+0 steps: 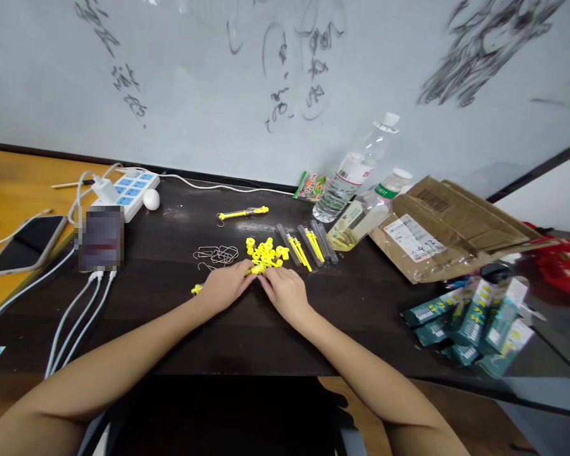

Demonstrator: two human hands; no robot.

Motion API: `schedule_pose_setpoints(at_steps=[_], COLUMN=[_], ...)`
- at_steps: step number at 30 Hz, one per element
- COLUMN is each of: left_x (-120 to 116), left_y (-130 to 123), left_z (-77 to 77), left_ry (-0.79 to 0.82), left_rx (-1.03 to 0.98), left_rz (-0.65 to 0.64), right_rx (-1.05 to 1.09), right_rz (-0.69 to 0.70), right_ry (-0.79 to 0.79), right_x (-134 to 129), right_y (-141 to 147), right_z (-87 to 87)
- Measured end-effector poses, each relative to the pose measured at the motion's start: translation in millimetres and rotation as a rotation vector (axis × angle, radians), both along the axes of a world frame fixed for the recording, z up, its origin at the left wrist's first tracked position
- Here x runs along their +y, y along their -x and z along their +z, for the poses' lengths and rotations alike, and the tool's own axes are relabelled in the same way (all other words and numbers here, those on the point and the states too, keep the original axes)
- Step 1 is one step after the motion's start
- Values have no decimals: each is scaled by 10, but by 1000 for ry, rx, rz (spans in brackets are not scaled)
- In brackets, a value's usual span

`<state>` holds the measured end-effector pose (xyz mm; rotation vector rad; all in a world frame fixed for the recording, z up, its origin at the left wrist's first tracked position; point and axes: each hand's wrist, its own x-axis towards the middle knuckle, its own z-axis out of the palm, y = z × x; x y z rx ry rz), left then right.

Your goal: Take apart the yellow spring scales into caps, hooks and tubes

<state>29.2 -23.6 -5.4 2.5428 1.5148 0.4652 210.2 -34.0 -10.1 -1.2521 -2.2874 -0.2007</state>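
Note:
My left hand (227,286) is closed round a slim piece whose yellow hooked end (197,289) sticks out at its left. The fingertips of my right hand (285,290) pinch a yellow part (258,270) at the other end, where both hands nearly meet. Just beyond them lies a pile of small yellow pieces (266,251). Wire hooks (217,255) are heaped to the left of the pile. Clear tubes (323,242) and yellow rods (300,252) lie to its right. Farther back rests a yellow-ended tube with a hook (243,213).
Two plastic bottles (344,183) (368,212) and a snack packet (310,187) stand by the whiteboard. A cardboard parcel (437,228) and several green boxes (472,320) are at the right. A power strip (135,190), cables and a phone (27,245) are at the left.

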Motion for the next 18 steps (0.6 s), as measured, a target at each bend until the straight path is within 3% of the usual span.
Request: schedule_pose_setpoints(at_steps=[11, 18], left_x=[-28, -8], left_y=[-17, 32], left_z=[44, 200], left_ry=[53, 182], left_rx=[-12, -132], left_rz=[-22, -71], right_rx=[122, 223], right_rz=[201, 186], right_ry=[169, 230], right_x=[47, 13], right_y=[-63, -56], right_z=[-1, 50])
